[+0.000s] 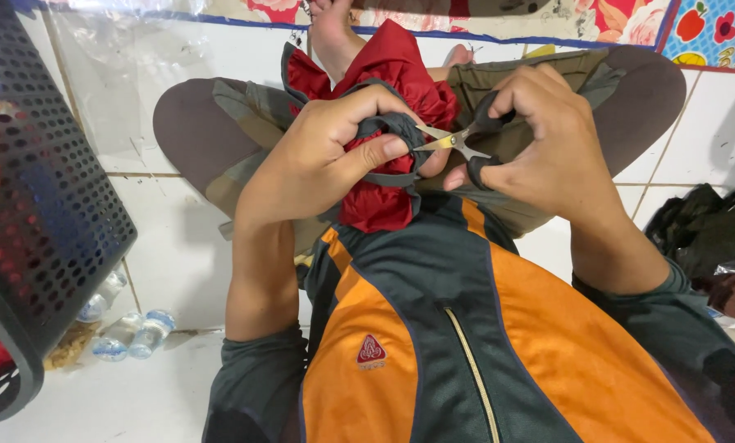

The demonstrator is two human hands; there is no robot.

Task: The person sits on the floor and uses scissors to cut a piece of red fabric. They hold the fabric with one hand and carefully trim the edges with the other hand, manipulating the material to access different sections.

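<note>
Fingers (384,152) of the left hand (318,160) pinch a grey strap (392,127) on the red garment (400,74) at frame centre; the right hand (548,139) grips small scissors (457,139), blades pointing left, tips touching the strap.

Orange-and-dark-green zip jacket (433,328), sleeves pushed up; olive shorts (548,90).

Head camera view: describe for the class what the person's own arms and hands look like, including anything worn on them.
Both hands, the left hand and the right hand, are bare: no gloves, rings or watch show. The forearms are bare too, with dark green sleeves pushed up near the elbows. The sleeves belong to a zipped jacket with orange panels, dark green centre and a small red triangular badge.
</note>
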